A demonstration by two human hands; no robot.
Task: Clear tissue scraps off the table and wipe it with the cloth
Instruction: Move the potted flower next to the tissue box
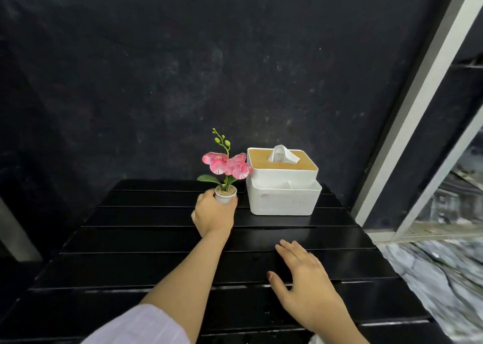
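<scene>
Black table (130, 239), left hand (213, 214) round pot (225, 194)

My left hand (213, 214) sits at frame centre, arm stretched forward from the lower left, fingers curled round something small. My right hand (304, 278) lies lower right of centre, palm down, fingers straight and spread, thumb out to the left.

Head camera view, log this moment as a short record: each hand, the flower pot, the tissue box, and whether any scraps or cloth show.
left hand: grips the small white pot
flower pot: upright, pink artificial orchid, left of the tissue box
right hand: open, fingers spread over the black slatted table
tissue box: white, wooden lid, one tissue sticking up
tissue scraps: none visible
cloth: none visible
</scene>
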